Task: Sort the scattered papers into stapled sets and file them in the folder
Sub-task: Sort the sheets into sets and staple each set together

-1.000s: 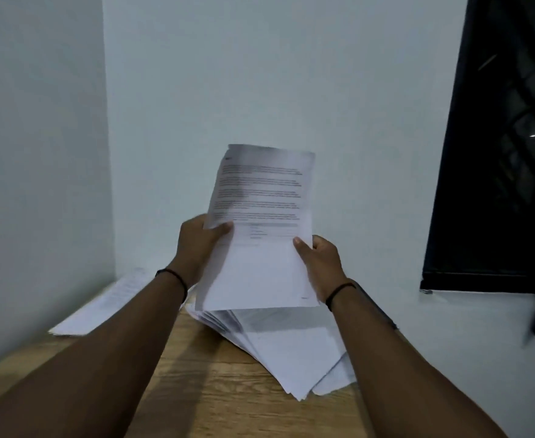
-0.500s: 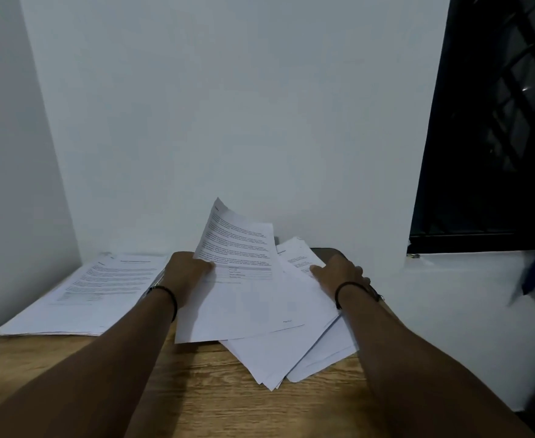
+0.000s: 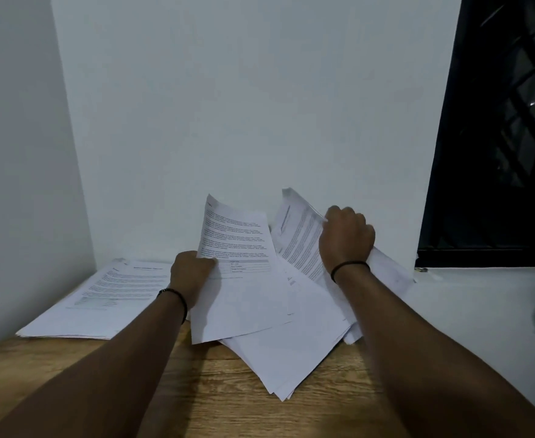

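Held sheet: a printed sheet [image 3: 241, 270] stood tilted up off the desk, text on its upper half, its lower corner hanging over the loose pile.
Left hand: the left hand [image 3: 190, 273] pinched that sheet at its left edge, thumb on the printed face, fingers curled behind it.
Second sheet: another printed page [image 3: 301, 245] was lifted at the back of the pile, leaning toward the wall.
Right hand: the right hand [image 3: 347, 238] gripped the second page by its right edge, knuckles toward the camera, fingers curled round the paper.
Loose pile: a fanned heap of white papers [image 3: 288, 352] lay on the desk beneath both hands, its corners pointing toward the near edge.
Left stack: a flatter stack of printed pages [image 3: 101, 298] lay on the desk to the left, in the corner, apart from the pile.
Desk: a wooden desk [image 3: 196, 396] carried all the papers.
Wristbands: a thin dark band [image 3: 174, 295] circled each wrist.
Surroundings: a white wall [image 3: 244, 105] rose behind the desk; a dark window [image 3: 506, 137] with a lattice grille sat to the right.
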